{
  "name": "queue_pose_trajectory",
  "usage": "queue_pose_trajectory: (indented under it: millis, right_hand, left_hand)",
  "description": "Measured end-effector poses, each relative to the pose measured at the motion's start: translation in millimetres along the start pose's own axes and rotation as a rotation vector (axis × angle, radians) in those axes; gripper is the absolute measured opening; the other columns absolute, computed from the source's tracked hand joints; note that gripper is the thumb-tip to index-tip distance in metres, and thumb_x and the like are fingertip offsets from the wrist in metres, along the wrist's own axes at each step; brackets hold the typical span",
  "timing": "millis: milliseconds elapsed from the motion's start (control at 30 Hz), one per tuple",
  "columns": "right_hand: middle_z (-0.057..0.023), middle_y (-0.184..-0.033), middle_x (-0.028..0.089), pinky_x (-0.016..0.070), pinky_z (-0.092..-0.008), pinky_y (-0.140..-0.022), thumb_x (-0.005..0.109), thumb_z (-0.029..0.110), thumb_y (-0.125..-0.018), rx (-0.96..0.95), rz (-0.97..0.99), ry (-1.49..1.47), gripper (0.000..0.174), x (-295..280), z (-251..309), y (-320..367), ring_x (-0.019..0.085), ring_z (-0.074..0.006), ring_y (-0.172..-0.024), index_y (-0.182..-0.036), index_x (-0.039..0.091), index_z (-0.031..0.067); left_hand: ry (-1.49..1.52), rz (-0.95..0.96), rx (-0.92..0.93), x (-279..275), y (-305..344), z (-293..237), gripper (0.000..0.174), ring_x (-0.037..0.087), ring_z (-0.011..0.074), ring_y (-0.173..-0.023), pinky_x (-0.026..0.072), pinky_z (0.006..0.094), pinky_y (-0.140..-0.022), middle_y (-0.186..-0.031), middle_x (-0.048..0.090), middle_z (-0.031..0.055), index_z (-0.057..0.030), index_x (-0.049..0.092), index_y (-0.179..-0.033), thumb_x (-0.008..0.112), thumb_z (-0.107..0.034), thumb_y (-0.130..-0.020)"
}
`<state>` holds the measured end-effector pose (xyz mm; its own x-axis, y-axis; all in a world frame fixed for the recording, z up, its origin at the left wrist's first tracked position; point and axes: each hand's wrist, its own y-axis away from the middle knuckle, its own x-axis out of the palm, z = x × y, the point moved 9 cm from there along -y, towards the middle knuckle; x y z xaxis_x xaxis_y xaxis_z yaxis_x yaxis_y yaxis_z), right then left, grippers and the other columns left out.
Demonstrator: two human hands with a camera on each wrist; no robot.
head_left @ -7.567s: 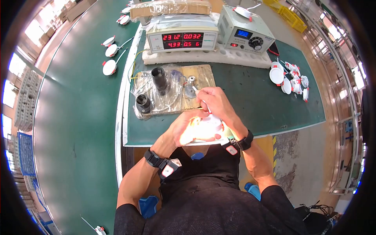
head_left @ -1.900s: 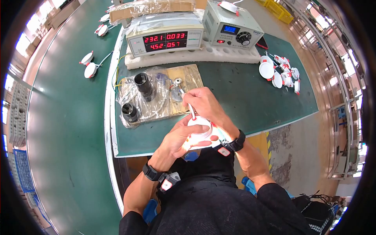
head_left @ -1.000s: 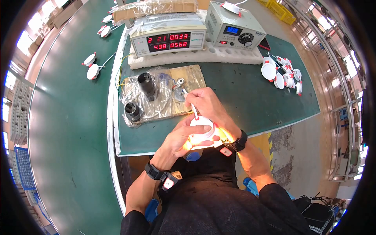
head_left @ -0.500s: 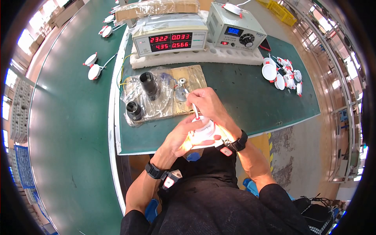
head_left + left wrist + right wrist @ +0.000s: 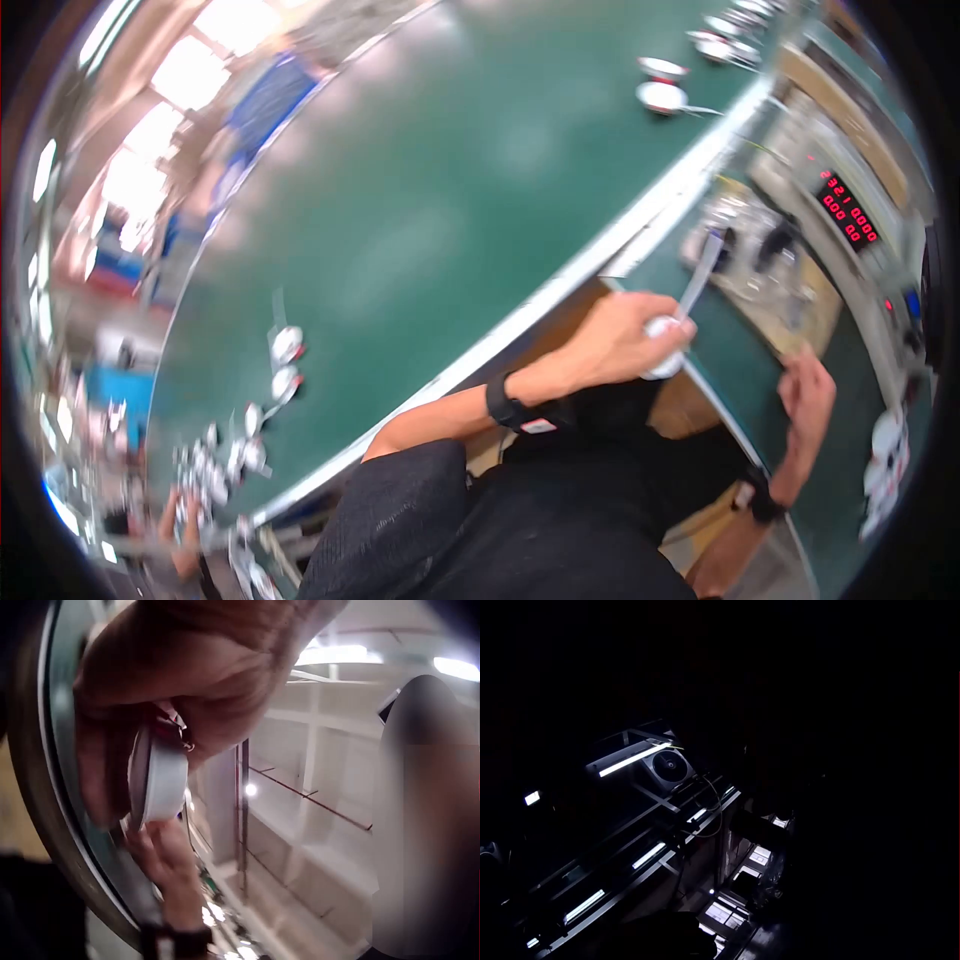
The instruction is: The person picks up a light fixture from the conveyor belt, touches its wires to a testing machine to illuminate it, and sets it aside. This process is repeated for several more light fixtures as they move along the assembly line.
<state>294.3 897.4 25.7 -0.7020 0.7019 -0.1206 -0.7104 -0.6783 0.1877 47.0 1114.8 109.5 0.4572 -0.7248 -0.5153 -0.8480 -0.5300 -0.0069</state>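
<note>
Blur softens the whole head view, so we report only what reads plainly. At lower left of the frame, small white lamps (image 5: pixel 285 345) lie on the green belt (image 5: pixel 430 200). Right of centre, the left hand (image 5: pixel 615 340) is curled around a round white downlight (image 5: pixel 662 345), which sits over the near edge of the bench. A pale lead (image 5: pixel 697 282) runs up from it (too smeared to trace its end). The left wrist view confirms the grip, with fingers and thumb wrapped round the downlight's rim. Further right, the right hand (image 5: pixel 808 390) lies apart from the left, over the green mat (image 5: pixel 740 350), fingers loosely extended and holding nothing we can see. At upper right stands the meter (image 5: pixel 850 210), red digits lit. The right wrist view is too dark to tell anything of that hand.
</note>
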Motion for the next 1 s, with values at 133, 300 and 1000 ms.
queue_pose_trajectory:
  millis: [133,300,1000]
  right_hand:
    - [0.0053,-0.056,0.047,0.0205,-0.0191,-0.039,0.055,0.032,-0.106,-0.007,-0.07,0.123,0.031,-18,-5,23,0.033,0.0001,-0.043,-0.094,0.067,0.0053]
    - [0.004,-0.057,0.05,0.0228,-0.0192,-0.042,0.059,0.029,-0.104,-0.074,-0.168,0.03,0.028,-41,16,43,0.036,-0.0009,-0.046,-0.094,0.068,0.0044]
    - [-0.0033,-0.061,0.063,0.036,-0.0195,-0.046,0.062,0.015,-0.099,0.153,-0.473,-0.057,0.022,-56,51,111,0.049,-0.0039,-0.05,-0.091,0.072,-0.0025]
  left_hand:
    - [-0.725,-0.579,-0.091,-145,133,89,0.021,0.056,0.0391,-0.118,0.0452,0.045,-0.101,-0.122,0.061,0.0225,-0.0021,0.075,-0.097,0.065,-0.02,-0.093]
    - [-1.132,-0.553,-0.788,-251,246,129,0.043,0.066,0.0411,-0.089,0.0542,0.0497,-0.073,-0.093,0.067,0.0225,0.0008,0.067,-0.082,0.063,-0.041,-0.095]
    - [-0.852,-0.105,0.136,-89,-351,107,0.046,0.068,0.0333,-0.09,0.0544,0.0419,-0.084,-0.108,0.068,0.0214,-0.0092,0.064,-0.125,0.071,-0.022,-0.081]
